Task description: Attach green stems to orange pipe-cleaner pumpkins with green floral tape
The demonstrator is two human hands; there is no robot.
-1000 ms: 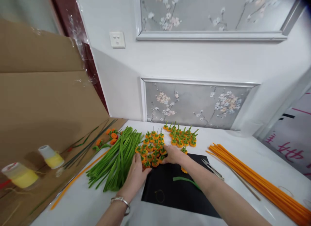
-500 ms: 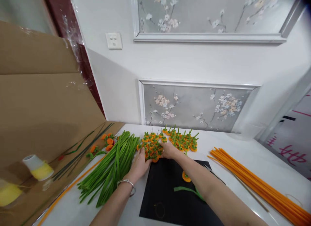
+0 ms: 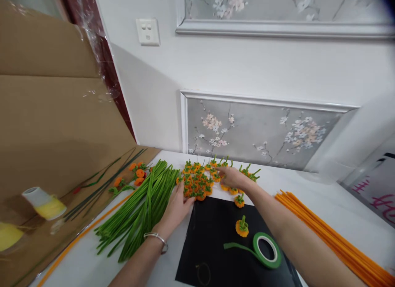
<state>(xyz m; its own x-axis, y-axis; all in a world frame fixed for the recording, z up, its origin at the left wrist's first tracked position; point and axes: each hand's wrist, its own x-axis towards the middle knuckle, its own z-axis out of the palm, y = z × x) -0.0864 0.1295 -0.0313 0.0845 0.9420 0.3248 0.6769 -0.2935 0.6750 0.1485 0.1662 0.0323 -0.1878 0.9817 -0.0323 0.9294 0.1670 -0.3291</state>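
Observation:
Many small orange flowers with green tops point(image 3: 197, 182) stand clustered at the back of the white table. My left hand point(image 3: 178, 206), with a silver bangle on its wrist, rests against their front left edge, thumb and fingers apart. My right hand point(image 3: 230, 176) reaches over the flowers from the right, its index finger stretched toward the back ones; it seems to hold nothing. Below it, one loose flower point(image 3: 239, 201) sits at the black sheet's top edge and another point(image 3: 242, 227) lies on the sheet. A roll of green tape point(image 3: 267, 250) lies beside my right forearm.
Green stems point(image 3: 138, 213) lie in a bundle left of the black sheet point(image 3: 210, 237). Orange stems point(image 3: 330, 233) are at the right. Red-orange flowers point(image 3: 139, 173), a white and yellow cup point(image 3: 45, 204) and cardboard point(image 3: 61, 126) are at the left. A panelled wall stands behind.
My right hand has moved right and back, away from the front cluster. The green tape roll and more of the black sheet now show. The view has shifted slightly.

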